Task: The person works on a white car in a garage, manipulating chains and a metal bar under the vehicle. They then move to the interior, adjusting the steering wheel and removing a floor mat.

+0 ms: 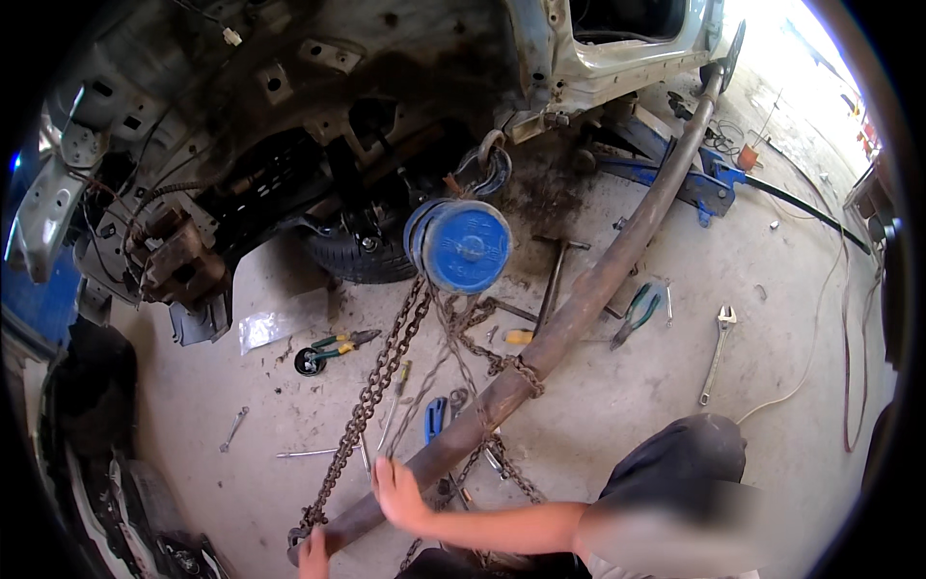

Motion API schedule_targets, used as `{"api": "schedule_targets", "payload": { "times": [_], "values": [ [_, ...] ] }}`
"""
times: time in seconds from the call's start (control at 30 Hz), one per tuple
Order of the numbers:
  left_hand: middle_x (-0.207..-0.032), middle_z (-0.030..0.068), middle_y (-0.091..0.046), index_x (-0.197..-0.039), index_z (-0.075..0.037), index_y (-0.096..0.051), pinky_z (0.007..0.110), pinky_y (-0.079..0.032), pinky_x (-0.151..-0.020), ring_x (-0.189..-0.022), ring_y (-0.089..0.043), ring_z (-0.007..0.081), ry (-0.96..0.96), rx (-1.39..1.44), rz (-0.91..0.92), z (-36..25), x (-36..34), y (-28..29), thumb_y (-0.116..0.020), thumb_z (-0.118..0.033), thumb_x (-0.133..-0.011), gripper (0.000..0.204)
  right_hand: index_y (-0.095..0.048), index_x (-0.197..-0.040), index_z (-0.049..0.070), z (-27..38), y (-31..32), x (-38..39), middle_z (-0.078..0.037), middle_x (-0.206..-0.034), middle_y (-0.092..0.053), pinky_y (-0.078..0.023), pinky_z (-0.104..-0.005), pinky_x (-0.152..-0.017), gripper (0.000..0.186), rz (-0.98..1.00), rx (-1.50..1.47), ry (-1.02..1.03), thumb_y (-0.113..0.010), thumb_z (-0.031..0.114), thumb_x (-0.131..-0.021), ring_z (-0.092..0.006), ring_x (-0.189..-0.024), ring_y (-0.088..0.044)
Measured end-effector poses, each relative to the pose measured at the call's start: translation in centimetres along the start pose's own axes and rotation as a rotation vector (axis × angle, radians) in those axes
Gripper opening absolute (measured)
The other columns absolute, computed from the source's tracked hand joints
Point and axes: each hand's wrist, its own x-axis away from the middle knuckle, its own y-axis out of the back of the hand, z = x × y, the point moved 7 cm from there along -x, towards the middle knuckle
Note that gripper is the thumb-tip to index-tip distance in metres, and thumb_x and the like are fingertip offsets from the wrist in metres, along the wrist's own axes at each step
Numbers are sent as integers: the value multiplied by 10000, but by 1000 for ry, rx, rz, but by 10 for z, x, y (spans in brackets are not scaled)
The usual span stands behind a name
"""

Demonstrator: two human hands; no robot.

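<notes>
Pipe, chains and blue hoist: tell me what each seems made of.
Pipe: likely steel, dull brown with rust-like patches. Chains: probably steel, dark interlocked links looking rusty. Blue hoist: perhaps painted metal, its round face scuffed.

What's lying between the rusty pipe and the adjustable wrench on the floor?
In the head view, green-handled pliers and a slim metal tool lie between the pipe and the adjustable wrench.

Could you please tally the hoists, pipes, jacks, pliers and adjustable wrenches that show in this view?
Hoist: 1
Pipe: 1
Jack: 1
Pliers: 2
Adjustable wrench: 1
Total: 6
</notes>
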Motion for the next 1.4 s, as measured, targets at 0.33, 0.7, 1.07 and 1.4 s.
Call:
{"api": "schedule_targets", "payload": {
  "times": [0.33, 0.7, 1.07, 1.4],
  "values": [
    [-592, 133, -572, -768, 44, -602, 357, -410, -517, -566, -559, 165, -607, -542, 250, -145, -14, -155, -596, -350, -865, 406, -629, -962, 48, -97, -43, 114, -166, -953, -627, -455, -407, -748, 548, 919, 491, -438, -414, 547, -896, -271, -882, -579],
    [-835, 226, -636, -1017, 99, -601, 459, -430, -642, -634, -458, 302, 231, -604, -551, 163, 160, 213, -483, -322, -947, 443, -527, -1049, 40, 42, 18, -28, -53, -920, -569, -419, -290, -776, 463, -8, -640, -430, -401, 475, -955, -135, -873, -529],
    [-967, 232, -630, -1089, 81, -593, 436, -456, -746, -811, -558, 318, 135, -1083, -226, 164, 107, 263, -477, -342, -946, 462, -488, -703, 49, 33, 9, -39, -72, -561, -500, -403, -385, -533, 474, -107, -74, -2, -324, 395, -983, -215, -525, -495],
    [-711, 9, -556, -911, 22, -619, 283, -407, -550, -605, -503, 120, -52, -17, 562, -126, 5, -164, -482, -279, -950, 333, -497, -1073, -9, -163, -105, 118, -107, -964, -586, -457, -339, -715, 463, 1241, 487, -36, -411, 433, -961, -198, -878, -554]
  ]
}}
